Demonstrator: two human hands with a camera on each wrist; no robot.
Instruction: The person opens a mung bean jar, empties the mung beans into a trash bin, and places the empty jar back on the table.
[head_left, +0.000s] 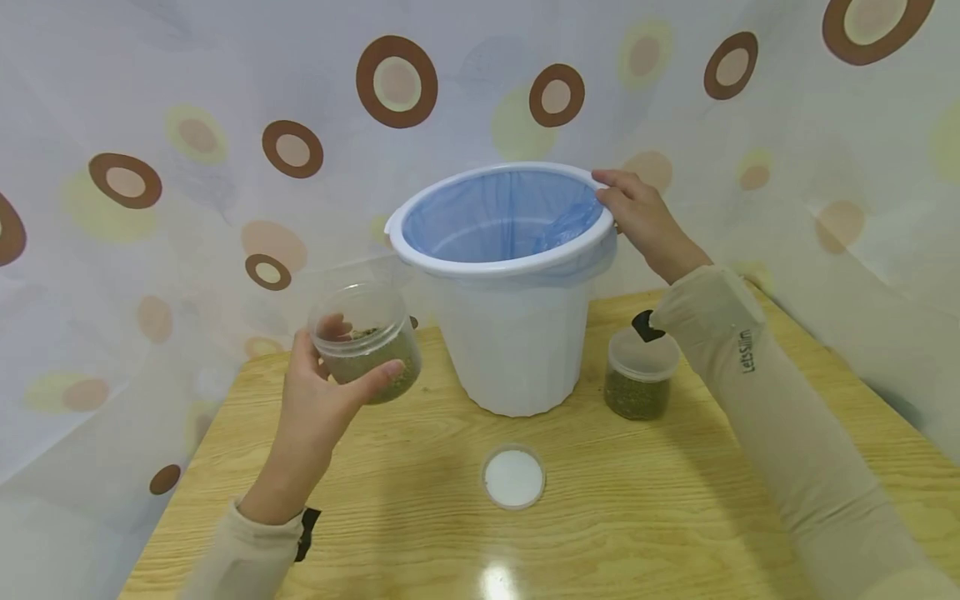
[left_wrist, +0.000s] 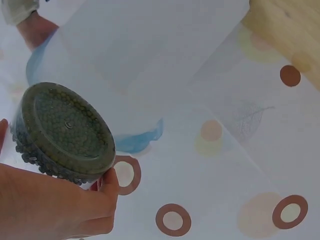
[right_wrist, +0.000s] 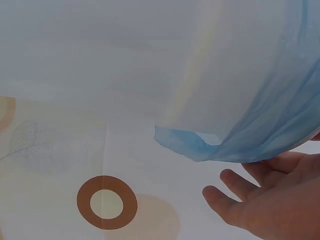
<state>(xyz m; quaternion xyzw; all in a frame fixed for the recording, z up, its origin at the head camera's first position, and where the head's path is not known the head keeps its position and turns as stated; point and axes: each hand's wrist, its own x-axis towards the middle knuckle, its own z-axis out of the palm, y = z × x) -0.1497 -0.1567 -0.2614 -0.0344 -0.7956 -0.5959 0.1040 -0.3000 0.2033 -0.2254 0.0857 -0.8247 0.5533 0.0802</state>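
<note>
In the head view my left hand (head_left: 315, 408) grips a clear round plastic jar (head_left: 367, 346) with no lid on it, partly filled with small green bean-like grains. The jar is raised off the table, left of a white trash bin (head_left: 517, 342). Its base, with round grains showing through, faces the left wrist camera, where the jar (left_wrist: 70, 130) sits between thumb and fingers. My right hand (head_left: 645, 221) holds the bin's right rim, thumb at the edge. Loosely bent fingers of the right hand (right_wrist: 275, 190) show beside the blue bag's (right_wrist: 280, 120) overhang in the right wrist view.
A blue plastic bag (head_left: 465, 225) lines the bin. Right of the bin stands a second clear jar (head_left: 637, 383) with green grains. A round white lid (head_left: 514, 477) lies in front on the wooden table (head_left: 405, 508). Patterned sheeting (head_left: 465, 75) rises behind.
</note>
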